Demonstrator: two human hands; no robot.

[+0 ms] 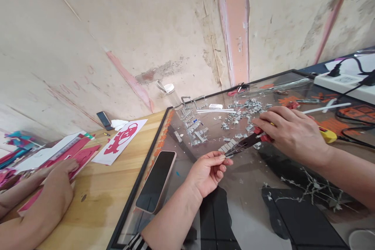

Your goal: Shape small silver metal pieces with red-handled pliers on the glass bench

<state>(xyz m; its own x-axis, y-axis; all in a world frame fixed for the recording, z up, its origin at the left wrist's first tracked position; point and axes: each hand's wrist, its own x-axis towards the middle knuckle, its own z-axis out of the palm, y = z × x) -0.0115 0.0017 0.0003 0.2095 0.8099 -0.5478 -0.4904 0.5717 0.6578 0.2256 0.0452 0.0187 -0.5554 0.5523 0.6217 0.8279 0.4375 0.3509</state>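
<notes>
My left hand (209, 172) is closed, thumb and forefinger pinching a small grey metal piece (229, 155) over the glass-topped table (246, 203). My right hand (295, 134) wraps round pliers (246, 142) with red and yellow handles. The dark jaws point down to the left and reach the piece at my left fingertips. Just behind the jaws lies a row of flat grey pieces (230, 145). A heap of small grey metal bits (249, 107) is spread beyond my hands.
A phone (156, 181) lies left of my left forearm. Twiggy wirework (318, 191) sits below my right forearm. A clear bottle (172, 95) stands behind; a power strip (342, 84) is at right. Another person's hands (63, 168) rest on red paper (83, 156) at left.
</notes>
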